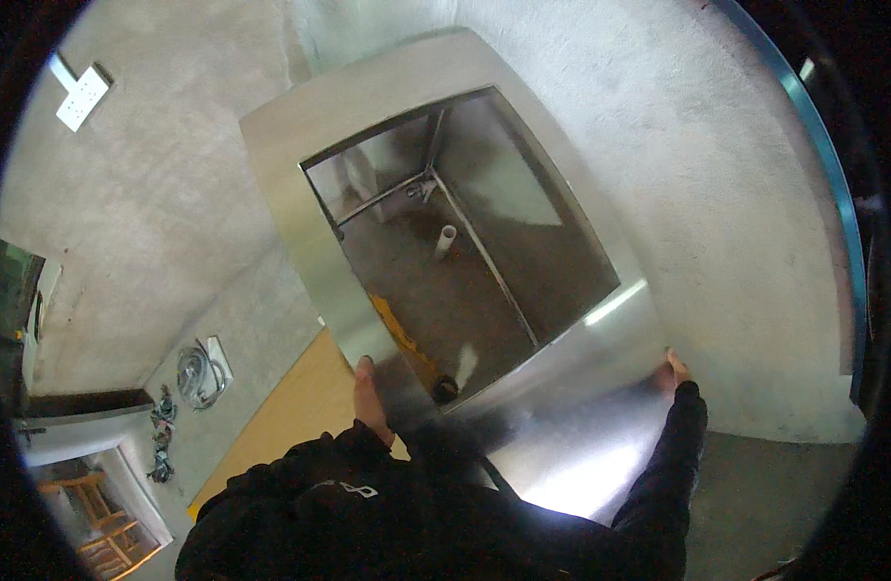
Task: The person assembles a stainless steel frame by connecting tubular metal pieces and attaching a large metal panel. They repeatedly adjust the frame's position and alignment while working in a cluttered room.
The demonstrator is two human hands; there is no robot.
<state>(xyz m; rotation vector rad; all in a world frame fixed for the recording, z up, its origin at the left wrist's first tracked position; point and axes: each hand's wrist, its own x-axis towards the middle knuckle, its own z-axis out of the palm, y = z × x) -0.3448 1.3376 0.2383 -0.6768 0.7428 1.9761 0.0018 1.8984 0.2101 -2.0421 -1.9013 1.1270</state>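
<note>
A brushed stainless steel countertop (315, 261) with a large rectangular cutout lies in front of me, set into the corner between two walls. My left hand (370, 402) is closed on its left edge, thumb on top and the other fingers hidden. At the near right corner my right hand (677, 369) grips the opposite edge, its fingers partly out of sight. Through the cutout I see a white pipe stub (446, 242) rising from the floor and thin metal frame bars (479, 250). A yellow strip (397, 327) shows below the left rim.
A tan board (271, 416) is at the left beside my arm. Further left lie a coiled grey cable (198, 376) and a dark tangle of small parts (163, 436). A white socket plate (83, 97) is on the wall. Wooden furniture (102, 523) shows through a doorway.
</note>
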